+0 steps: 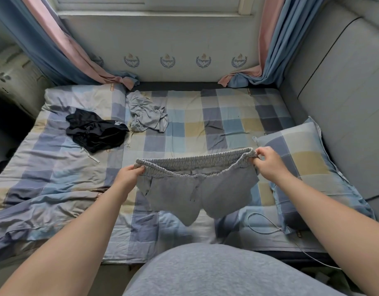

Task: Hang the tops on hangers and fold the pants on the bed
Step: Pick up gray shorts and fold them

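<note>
Grey pants (pixel 197 193) with an elastic waistband hang in the air above the checked bed (pixel 227 116), spread wide. My left hand (pixel 131 173) pinches the waistband's left end and my right hand (pixel 267 162) pinches its right end. The legs droop toward the mattress. A crumpled black garment (pixel 96 130) lies on the bed at the left. Just right of it lies a crumpled light grey garment (pixel 145 113). No hanger is in sight.
A checked pillow (pixel 308 174) lies at the bed's right side, with a thin white cable (pixel 263 223) beside it. A rumpled checked quilt (pixel 45 189) covers the left part. Blue and pink curtains (pixel 56 45) hang at both far corners. A padded grey wall (pixel 344 92) runs along the right.
</note>
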